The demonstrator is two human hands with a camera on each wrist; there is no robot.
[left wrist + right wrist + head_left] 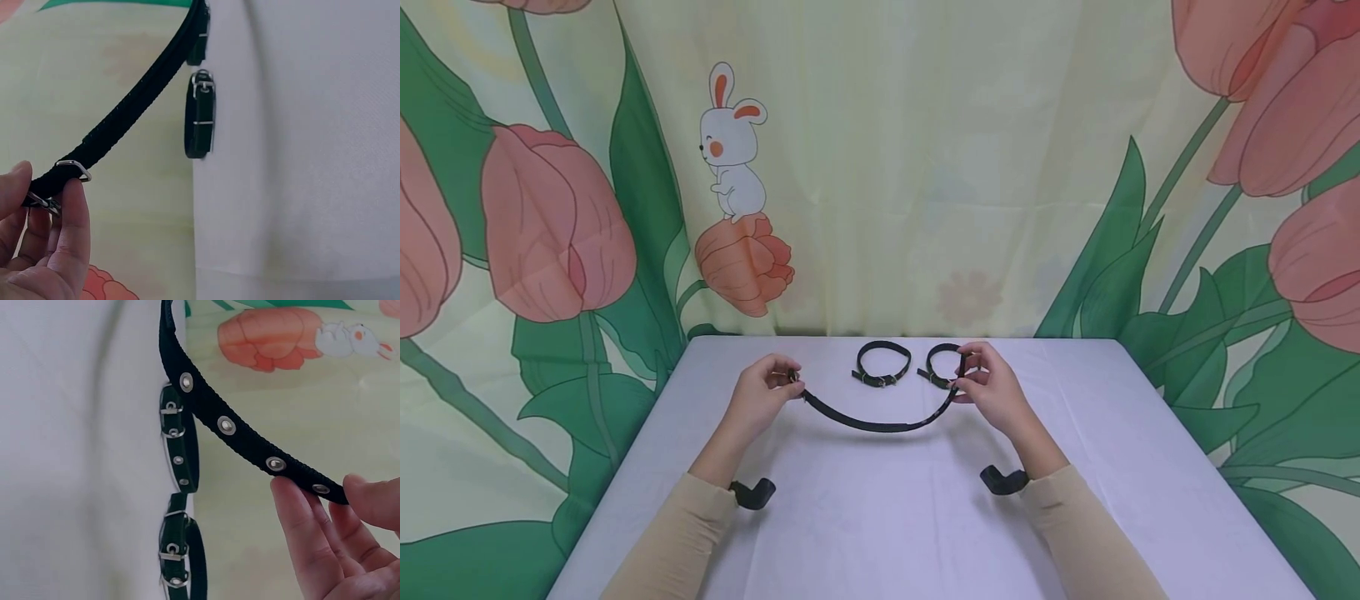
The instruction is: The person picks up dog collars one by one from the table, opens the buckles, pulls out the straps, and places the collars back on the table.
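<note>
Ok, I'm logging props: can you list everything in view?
Table: 1, white, foreground
Curtain: 1, pale yellow, behind table
Open strap: 1, black, sagging above table
Buckled straps: 2, black, far on table
Printed tulips: several, pink, on curtain
Printed leaves: several, green, on curtain
Printed rabbit: 1, white, curtain's left
Wrist cameras: 2, black, at wrists
Sleeves: 2, beige, forearms
Left hand: 1, bare, pinching open strap's buckle end
Right hand: 1, bare, pinching eyelet end
</note>
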